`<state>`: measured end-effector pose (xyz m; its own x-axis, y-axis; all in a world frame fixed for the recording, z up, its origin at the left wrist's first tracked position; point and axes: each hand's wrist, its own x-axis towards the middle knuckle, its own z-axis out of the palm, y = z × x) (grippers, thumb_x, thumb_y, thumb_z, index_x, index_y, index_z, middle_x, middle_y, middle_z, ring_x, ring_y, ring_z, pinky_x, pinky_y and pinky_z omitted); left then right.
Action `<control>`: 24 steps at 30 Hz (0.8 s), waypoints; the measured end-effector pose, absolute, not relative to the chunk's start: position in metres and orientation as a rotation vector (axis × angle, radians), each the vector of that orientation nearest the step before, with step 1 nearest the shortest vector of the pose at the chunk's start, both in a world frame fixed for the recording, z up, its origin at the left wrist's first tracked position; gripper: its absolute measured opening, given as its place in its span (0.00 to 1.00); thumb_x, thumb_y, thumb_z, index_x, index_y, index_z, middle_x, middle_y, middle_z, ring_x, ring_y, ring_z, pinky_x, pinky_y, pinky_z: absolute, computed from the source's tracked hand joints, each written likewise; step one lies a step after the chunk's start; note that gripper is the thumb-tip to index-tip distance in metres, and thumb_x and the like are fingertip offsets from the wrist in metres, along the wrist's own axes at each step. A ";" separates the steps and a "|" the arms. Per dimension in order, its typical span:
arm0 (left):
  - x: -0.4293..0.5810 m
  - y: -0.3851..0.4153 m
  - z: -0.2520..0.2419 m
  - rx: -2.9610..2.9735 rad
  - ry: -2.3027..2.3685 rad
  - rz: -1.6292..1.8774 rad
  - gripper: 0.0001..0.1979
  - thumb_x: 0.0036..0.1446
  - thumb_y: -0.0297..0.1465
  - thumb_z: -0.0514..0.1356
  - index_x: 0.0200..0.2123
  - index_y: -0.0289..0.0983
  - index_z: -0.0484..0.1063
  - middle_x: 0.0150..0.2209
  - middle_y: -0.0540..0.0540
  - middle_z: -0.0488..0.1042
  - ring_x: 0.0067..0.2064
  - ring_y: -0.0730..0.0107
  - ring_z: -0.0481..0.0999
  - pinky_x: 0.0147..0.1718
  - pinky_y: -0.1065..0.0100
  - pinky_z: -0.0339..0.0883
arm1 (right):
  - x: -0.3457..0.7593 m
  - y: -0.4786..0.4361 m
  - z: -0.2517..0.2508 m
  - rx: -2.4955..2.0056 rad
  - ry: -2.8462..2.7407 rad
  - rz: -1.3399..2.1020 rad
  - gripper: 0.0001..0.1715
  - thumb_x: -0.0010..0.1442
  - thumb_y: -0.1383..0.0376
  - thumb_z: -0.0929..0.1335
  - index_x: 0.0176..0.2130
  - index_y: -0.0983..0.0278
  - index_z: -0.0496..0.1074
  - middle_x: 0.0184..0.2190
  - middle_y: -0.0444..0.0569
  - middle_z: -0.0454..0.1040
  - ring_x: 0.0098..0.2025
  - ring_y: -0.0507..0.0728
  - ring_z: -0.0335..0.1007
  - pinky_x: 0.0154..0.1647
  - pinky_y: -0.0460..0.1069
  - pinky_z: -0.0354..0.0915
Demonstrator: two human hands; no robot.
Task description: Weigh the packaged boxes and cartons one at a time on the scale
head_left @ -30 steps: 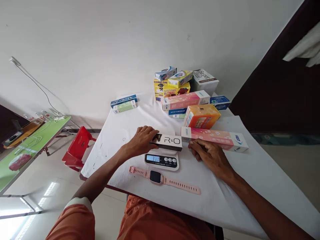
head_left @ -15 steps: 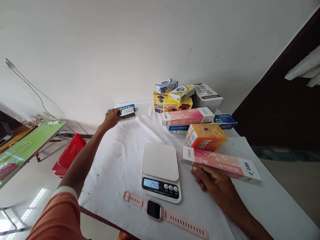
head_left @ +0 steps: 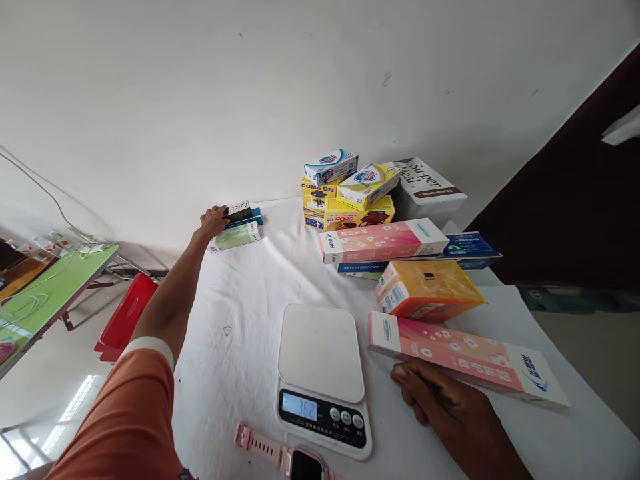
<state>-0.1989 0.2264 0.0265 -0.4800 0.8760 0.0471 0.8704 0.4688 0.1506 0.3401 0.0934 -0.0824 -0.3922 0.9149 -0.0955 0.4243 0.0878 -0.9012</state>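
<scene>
At the far left of the table, my left hand (head_left: 215, 220) is closed round the end of a small black and white box (head_left: 239, 212). That box lies over a blue box (head_left: 256, 217), behind a pale green box (head_left: 239, 236). My right hand (head_left: 440, 403) rests with curled fingers on the cloth, just in front of a long pink box (head_left: 460, 353); whether it holds anything is hidden. A white scale (head_left: 321, 353) stands left of the right hand, its plate bare and its display lit.
A pink-strapped watch (head_left: 265, 448) lies at the near edge. Behind the scale are an orange package (head_left: 430, 290), another pink box (head_left: 383, 240), stacked yellow boxes (head_left: 359, 212) and a white box (head_left: 427, 190). A red chair (head_left: 127, 310) stands left of the table.
My left hand has shifted the black and white box left and back, uncovering more of the green box. The view has moved closer, and the scale's display reading differs.
</scene>
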 end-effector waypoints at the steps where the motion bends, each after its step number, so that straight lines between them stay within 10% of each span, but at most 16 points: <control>1: -0.195 0.225 0.029 1.591 2.660 0.241 0.26 0.62 0.34 0.59 0.64 0.43 0.66 0.67 0.32 0.65 0.68 0.37 0.61 0.63 0.42 0.54 | 0.339 0.093 -0.081 -1.309 -1.856 1.271 0.30 0.68 0.41 0.64 0.24 0.57 0.68 0.20 0.46 0.70 0.21 0.56 0.66 0.23 0.50 0.65; 9: -0.049 0.198 0.046 2.376 2.084 0.779 0.22 0.70 0.41 0.59 0.63 0.40 0.67 0.59 0.35 0.72 0.62 0.47 0.71 0.62 0.48 0.62 | 0.333 0.088 -0.068 -1.195 -1.785 1.329 0.26 0.69 0.46 0.64 0.26 0.59 0.66 0.23 0.44 0.69 0.23 0.53 0.62 0.25 0.49 0.60; 24: 0.081 0.194 0.041 2.457 2.017 0.379 0.24 0.64 0.41 0.65 0.60 0.41 0.68 0.59 0.34 0.67 0.61 0.39 0.65 0.58 0.43 0.62 | 0.332 0.088 -0.073 -0.979 -1.865 1.194 0.23 0.69 0.50 0.63 0.27 0.60 0.65 0.22 0.43 0.68 0.24 0.53 0.62 0.27 0.49 0.59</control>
